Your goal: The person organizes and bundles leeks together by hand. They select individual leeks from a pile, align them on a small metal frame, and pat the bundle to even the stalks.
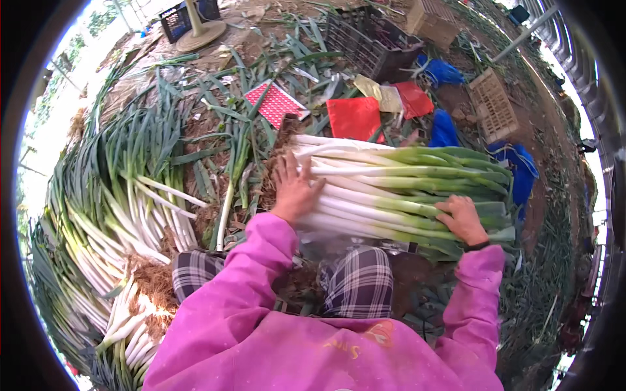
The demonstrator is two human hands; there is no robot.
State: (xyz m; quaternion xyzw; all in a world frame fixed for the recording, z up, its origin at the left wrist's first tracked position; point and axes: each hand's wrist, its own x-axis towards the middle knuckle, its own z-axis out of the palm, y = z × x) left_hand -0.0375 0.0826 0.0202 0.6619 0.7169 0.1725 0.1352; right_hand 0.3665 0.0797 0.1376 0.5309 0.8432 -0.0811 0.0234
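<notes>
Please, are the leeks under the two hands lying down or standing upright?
Lying down: the leeks stretch sideways, roots at the left, green ends at the right, with the left hand and right hand on them.

Yellow lettering (344,347) on pink sweatshirt (261,352), only partly legible, emblem (379,332) beside it

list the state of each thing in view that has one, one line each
Leek bundle: stalks side by side, roots left, leaves right, no tie visible
Left grip: open, fingers spread on the bundle's white part
Right grip: fingers bent over the bundle's green part
Leek pile: loose, roots attached
Patterned sheet: lying flat
Plain red sheet: spread out
Blue plastic: crumpled
Tan slatted crate: which way up unclear
</notes>
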